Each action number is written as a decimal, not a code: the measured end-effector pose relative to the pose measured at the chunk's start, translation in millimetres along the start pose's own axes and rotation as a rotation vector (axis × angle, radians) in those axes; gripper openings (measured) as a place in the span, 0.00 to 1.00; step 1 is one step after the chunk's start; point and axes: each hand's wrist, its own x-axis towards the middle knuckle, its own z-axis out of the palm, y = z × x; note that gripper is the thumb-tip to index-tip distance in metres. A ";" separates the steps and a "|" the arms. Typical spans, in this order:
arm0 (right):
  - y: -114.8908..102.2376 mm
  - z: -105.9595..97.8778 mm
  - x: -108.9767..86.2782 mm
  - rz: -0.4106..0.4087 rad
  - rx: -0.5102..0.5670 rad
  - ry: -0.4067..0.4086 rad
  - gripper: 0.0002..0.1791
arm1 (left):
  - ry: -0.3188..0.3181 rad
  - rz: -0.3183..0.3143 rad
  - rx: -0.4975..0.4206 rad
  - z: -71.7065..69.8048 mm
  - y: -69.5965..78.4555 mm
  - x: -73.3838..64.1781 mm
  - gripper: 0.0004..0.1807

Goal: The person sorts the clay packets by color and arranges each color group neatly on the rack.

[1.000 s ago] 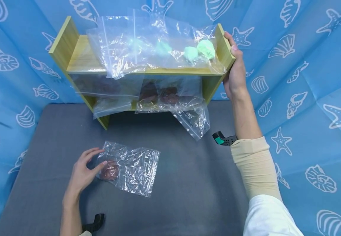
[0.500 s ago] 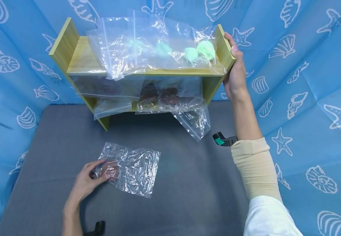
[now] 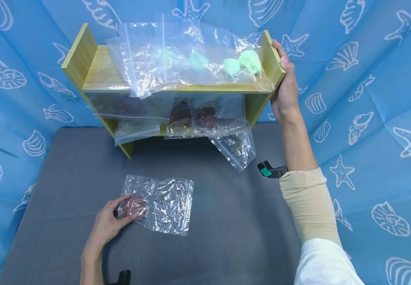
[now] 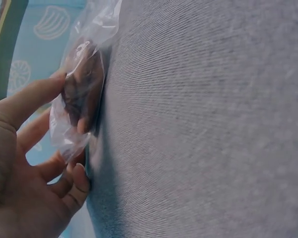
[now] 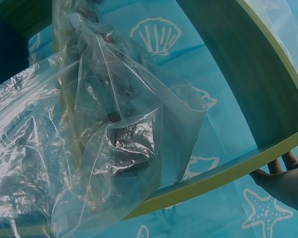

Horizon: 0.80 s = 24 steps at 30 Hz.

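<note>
On the grey cloth in the head view lies a clear zip bag (image 3: 171, 206) with a reddish-brown lump (image 3: 135, 208) at its left end. My left hand (image 3: 106, 222) holds that end, thumb on the near side of the lump and fingers on the far side. In the left wrist view, the thumb and fingers lie around the bagged lump (image 4: 84, 82), low beside the cloth. My right hand (image 3: 286, 91) grips the right side panel (image 3: 272, 59) of a two-tier wooden shelf, its thumb on the panel's front edge. Part of that hand (image 5: 290, 183) shows at the panel's edge in the right wrist view.
Clear zip bags (image 3: 144, 59) with pale green lumps (image 3: 249, 61) fill much of the upper tier. Bags with dark brown lumps (image 3: 205, 116) sit on the lower tier. One bag (image 3: 235, 152) hangs over the front edge. A blue seashell-patterned curtain (image 3: 365, 158) surrounds the table.
My left hand has moved onto the left end of the bag and closed its thumb and fingers around the lump. My right hand stays on the shelf's side panel.
</note>
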 end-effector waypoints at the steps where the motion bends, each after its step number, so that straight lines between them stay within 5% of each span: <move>1: -0.2 -0.1 0.0 -0.003 0.000 0.000 0.26 | 0.008 0.004 0.006 1.1 1.1 -0.4 0.38; 9: -0.3 -1.1 -0.1 0.004 -0.010 0.000 0.26 | 0.135 0.088 0.023 9.9 6.7 -4.0 0.38; 18: 0.7 -1.8 0.4 0.016 -0.006 0.003 0.25 | 0.091 0.024 -0.016 12.4 11.0 -7.2 0.39; 24: 0.6 -0.9 -0.1 0.011 -0.005 0.006 0.25 | 0.128 0.097 -0.028 15.7 16.2 -6.8 0.41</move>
